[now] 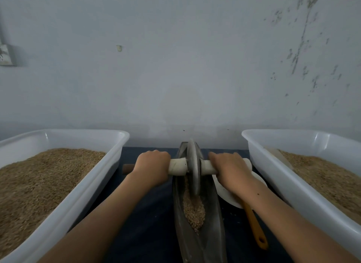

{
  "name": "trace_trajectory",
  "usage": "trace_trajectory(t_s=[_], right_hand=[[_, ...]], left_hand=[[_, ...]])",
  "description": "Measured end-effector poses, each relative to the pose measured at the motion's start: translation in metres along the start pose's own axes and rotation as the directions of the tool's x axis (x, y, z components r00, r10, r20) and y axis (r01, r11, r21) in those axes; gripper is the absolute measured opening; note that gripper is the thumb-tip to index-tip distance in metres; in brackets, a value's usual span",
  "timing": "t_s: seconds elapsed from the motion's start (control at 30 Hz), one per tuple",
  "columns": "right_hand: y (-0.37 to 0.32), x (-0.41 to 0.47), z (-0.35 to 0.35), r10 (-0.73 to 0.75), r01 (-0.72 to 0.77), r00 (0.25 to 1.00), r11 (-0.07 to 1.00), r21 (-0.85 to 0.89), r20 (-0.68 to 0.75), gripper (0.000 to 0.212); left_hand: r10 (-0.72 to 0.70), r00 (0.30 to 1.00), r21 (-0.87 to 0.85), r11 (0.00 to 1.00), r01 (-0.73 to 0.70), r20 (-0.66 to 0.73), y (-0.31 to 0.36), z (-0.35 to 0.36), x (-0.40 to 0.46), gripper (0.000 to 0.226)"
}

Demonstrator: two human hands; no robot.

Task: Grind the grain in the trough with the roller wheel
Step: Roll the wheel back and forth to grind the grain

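A dark boat-shaped trough (213, 213) runs away from me down the middle of the table. Brown grain (194, 212) lies in its groove, heaped toward the near end. The grey roller wheel (193, 165) stands upright in the far half of the trough, on a pale wrapped axle handle (178, 166) that crosses it. My left hand (152, 166) grips the handle left of the wheel. My right hand (229, 168) grips the handle on the wheel's right side. A brown wooden end of the axle shows beyond my left hand.
A white tub (82, 186) full of grain stands at the left, and a second white tub (273, 165) with grain at the right. A white dish (224, 192) and an orange-handled tool (256, 229) lie between trough and right tub. A grey wall rises behind.
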State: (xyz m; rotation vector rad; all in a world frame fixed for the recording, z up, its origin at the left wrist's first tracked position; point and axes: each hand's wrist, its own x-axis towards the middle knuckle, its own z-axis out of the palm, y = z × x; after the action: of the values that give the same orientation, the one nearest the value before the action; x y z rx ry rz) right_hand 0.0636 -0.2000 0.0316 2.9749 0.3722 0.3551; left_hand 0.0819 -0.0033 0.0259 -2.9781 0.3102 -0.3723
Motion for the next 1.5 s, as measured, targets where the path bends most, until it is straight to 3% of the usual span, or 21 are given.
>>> trace_trajectory(t_s=[0.13,0.23,0.37,0.53,0.63,0.7,0.8,0.9,0.97,1.03,1.13,1.33,1.4,1.5], right_hand=[[0.002,-0.004,-0.017,-0.051,0.049,0.974,0.999,0.014,0.222,0.03],[0.003,-0.009,-0.021,-0.071,0.055,0.951,0.997,0.062,0.301,0.031],[0.002,-0.004,-0.016,-0.035,0.024,0.968,0.999,0.047,0.25,0.032],[-0.001,0.001,0.006,0.035,-0.035,0.997,0.999,-0.001,-0.07,0.021],[0.0,0.001,0.011,0.036,-0.034,0.99,0.999,0.021,-0.138,0.019],[0.001,0.0,0.004,0.029,-0.028,0.998,0.999,0.031,-0.051,0.022],[0.002,-0.003,-0.01,-0.017,0.015,0.992,1.0,0.013,0.122,0.029],[0.001,-0.009,-0.021,-0.061,0.062,0.971,0.998,0.005,0.233,0.03],[0.002,-0.011,-0.023,-0.069,0.067,0.96,0.998,0.017,0.272,0.03],[0.001,-0.011,-0.022,-0.056,0.05,0.963,0.998,0.03,0.263,0.03],[0.001,-0.004,-0.013,-0.021,0.016,0.984,0.999,0.034,0.177,0.031],[0.002,-0.002,0.01,-0.004,0.008,0.992,0.999,0.039,-0.124,0.021],[0.004,-0.002,0.01,-0.013,0.019,0.992,0.999,0.047,-0.123,0.021],[0.004,-0.001,-0.002,-0.029,0.028,0.999,0.999,0.034,0.015,0.022]], left_hand=[[0.031,0.954,-0.087,0.996,-0.005,0.297,-0.005,-0.007,-0.001,0.046],[0.045,0.928,-0.099,0.995,-0.009,0.371,-0.005,-0.01,-0.002,0.047],[-0.005,0.966,-0.044,0.999,0.017,0.259,-0.001,-0.009,-0.003,0.044],[-0.031,0.995,0.015,0.999,0.032,-0.096,0.004,0.002,-0.001,0.023],[-0.029,0.982,0.019,0.999,0.033,-0.184,0.005,0.004,-0.002,0.02],[-0.005,0.989,0.029,1.0,0.01,-0.15,0.004,0.002,-0.002,0.022],[0.019,0.997,-0.006,1.0,-0.018,0.08,-0.001,-0.005,-0.001,0.035],[0.044,0.946,-0.082,0.996,-0.019,0.322,-0.005,-0.01,-0.002,0.05],[0.056,0.921,-0.106,0.994,-0.016,0.386,-0.006,-0.01,-0.004,0.051],[0.042,0.93,-0.09,0.996,-0.01,0.366,-0.004,-0.011,-0.004,0.049],[-0.005,0.979,-0.033,0.999,0.012,0.205,0.0,-0.009,-0.003,0.04],[-0.021,0.995,0.024,0.999,0.023,-0.099,0.007,-0.001,-0.002,0.023],[-0.003,0.996,0.037,0.999,0.006,-0.09,0.006,-0.002,-0.001,0.025],[0.02,0.996,-0.009,1.0,-0.02,0.083,-0.001,-0.004,0.0,0.035]])
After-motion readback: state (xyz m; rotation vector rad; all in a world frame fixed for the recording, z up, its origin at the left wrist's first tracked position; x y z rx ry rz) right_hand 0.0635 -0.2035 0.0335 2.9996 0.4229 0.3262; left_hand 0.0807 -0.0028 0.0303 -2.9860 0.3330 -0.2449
